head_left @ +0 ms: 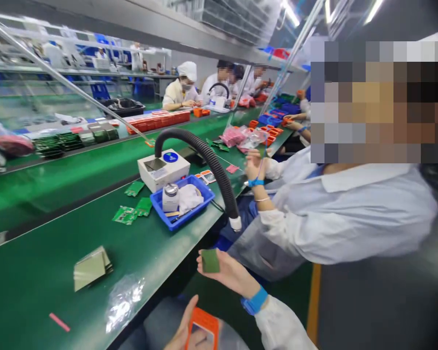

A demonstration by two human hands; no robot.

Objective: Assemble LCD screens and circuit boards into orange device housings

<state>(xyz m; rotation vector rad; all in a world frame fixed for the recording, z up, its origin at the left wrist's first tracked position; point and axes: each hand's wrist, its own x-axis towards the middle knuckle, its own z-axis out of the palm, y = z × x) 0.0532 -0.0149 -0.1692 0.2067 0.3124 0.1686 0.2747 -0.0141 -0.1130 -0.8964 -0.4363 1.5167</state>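
Observation:
At the bottom of the head view, my left hand [180, 333] holds an orange plastic frame [204, 318], thumb raised along its side. My right hand [231, 273], with a blue wristband [254, 300], is palm up and keeps a small green circuit board [210, 261] in its fingers. Both hands are off the bench's front edge, above my lap. To their left on the green bench [149, 262] lie a stack of flat greenish-grey boards [93, 268], a clear plastic bag [126, 299] and a pink strip [59, 322].
A blue tray [182, 201] holds a bottle and white cloth. Beside it stand a white box [163, 169] with a black flexible hose [204, 150] and loose green circuit boards [126, 215]. A co-worker in a white coat [336, 214] sits close on the right; a conveyor [58, 180] runs behind.

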